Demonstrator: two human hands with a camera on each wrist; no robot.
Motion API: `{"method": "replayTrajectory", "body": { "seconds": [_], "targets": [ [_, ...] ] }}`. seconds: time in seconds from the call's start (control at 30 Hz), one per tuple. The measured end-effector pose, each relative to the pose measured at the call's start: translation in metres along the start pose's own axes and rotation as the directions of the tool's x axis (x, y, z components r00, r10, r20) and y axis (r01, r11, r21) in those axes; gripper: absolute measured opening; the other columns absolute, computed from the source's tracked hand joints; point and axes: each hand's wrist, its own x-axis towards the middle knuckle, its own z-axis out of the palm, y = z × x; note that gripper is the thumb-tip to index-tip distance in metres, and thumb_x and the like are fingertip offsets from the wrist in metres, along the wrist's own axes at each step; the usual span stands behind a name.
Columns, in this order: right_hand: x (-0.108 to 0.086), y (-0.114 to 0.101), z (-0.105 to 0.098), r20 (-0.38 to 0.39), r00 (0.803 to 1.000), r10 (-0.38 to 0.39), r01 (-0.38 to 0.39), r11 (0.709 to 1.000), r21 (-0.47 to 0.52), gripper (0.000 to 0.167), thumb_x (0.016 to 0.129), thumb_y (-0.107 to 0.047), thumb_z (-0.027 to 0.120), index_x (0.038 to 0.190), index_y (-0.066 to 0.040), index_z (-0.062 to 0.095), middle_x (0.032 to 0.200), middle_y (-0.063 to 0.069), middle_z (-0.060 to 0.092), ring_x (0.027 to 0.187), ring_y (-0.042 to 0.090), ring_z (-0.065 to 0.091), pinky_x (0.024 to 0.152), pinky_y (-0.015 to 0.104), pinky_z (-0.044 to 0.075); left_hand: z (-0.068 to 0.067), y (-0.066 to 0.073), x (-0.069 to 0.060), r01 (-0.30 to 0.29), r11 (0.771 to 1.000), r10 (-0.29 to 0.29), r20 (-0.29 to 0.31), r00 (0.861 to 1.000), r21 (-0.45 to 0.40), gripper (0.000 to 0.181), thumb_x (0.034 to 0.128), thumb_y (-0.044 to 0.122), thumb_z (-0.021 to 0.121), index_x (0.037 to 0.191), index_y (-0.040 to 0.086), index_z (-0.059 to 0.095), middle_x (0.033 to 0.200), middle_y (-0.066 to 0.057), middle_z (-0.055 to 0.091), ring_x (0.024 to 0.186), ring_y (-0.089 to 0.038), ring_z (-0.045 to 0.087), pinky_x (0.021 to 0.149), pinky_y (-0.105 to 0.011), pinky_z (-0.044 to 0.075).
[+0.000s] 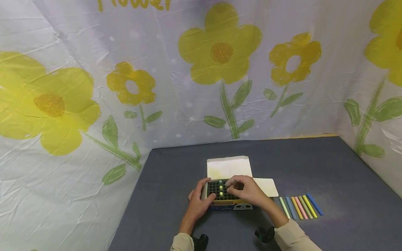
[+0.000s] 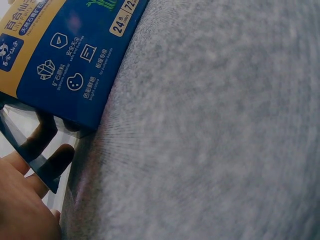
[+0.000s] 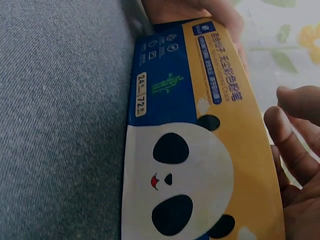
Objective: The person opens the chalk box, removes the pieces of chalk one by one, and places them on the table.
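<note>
An open chalk box [image 1: 232,202] with a panda on its front lies on the dark table, its holed tray [image 1: 213,188] facing up. Two yellow chalks [image 1: 221,188] and a green chalk [image 1: 221,182] show in the holes. At the box's left end my left hand [image 1: 198,202] grips it, thumb on the near edge and index finger by the far one. Above the right part of the tray is my right hand [image 1: 246,191], its fingers bent and the thumb and index tips close together. Whether anything sits between those tips is unclear.
Several coloured chalk sticks [image 1: 300,207] lie in a row to the right of the box. White box flaps [image 1: 229,167] spread out behind it and to its right. A flower-printed curtain [image 1: 188,115] hangs behind the table [image 1: 176,167].
</note>
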Motion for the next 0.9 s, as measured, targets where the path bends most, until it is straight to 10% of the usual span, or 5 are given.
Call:
{"method": "replayTrajectory", "body": {
  "seconds": [0.9],
  "targets": [
    [0.013,-0.005,0.014,0.111,0.994,0.016,0.007,0.978,-0.207,0.014,0.088,-0.009,0.077,0.103,-0.006,0.078,0.083,0.0,0.074,0.067,0.003,0.06,0.064,0.024,0.049,0.0,0.003,0.0,0.011,1.0,-0.011,-0.005,1.0,-0.005,0.058,0.089,0.033,0.071,0.141,0.048,0.049,0.136,0.005,0.062,0.126,-0.026,0.041,0.106,-0.06,0.022]
  ]
}}
